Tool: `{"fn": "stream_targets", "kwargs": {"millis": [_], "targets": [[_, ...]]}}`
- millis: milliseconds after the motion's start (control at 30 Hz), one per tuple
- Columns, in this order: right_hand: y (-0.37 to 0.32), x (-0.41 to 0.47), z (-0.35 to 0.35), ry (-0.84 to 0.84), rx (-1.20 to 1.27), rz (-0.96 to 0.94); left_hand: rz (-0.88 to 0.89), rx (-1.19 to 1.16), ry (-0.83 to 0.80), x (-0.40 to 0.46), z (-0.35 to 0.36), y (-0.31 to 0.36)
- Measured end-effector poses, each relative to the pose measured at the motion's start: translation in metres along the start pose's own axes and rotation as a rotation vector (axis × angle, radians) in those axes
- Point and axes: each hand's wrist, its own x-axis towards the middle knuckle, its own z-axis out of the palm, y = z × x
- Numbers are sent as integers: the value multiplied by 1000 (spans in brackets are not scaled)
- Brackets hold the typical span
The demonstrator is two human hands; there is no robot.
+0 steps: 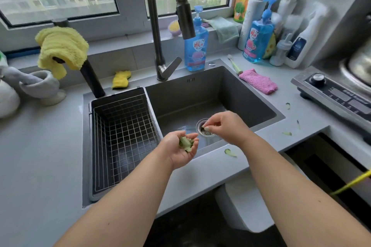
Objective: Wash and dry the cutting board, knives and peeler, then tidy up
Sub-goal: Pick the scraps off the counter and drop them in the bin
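My left hand is cupped palm up over the front of the grey sink and holds a small pile of green peels. My right hand hovers over the round drain strainer, its fingertips pinching a small scrap there. More green peel scraps lie on the counter: one on the sink's front rim and others to the right. No cutting board, knife or peeler is in view.
A wire drying basket fills the sink's left part. The tall faucet arches over the basin. Blue soap bottles, a pink cloth, a yellow sponge, a yellow towel and a stove ring the counter. A white bin stands below.
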Motion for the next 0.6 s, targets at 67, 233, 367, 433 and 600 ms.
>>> {"fn": "stream_targets", "kwargs": {"millis": [67,233,367,433,600], "targets": [[21,-1,-6,13,-174,139,-5,13,27,4,5,-4],[52,-9,9,-173,-440,279,-13,26,40,13,18,-12],[60,-5,20,-142,-494,269,-21,22,44,21,25,-17],[62,-1,22,-181,-476,272,-20,19,51,23,26,-18],[65,0,19,-192,-434,229,-11,18,75,30,36,-22]]}}
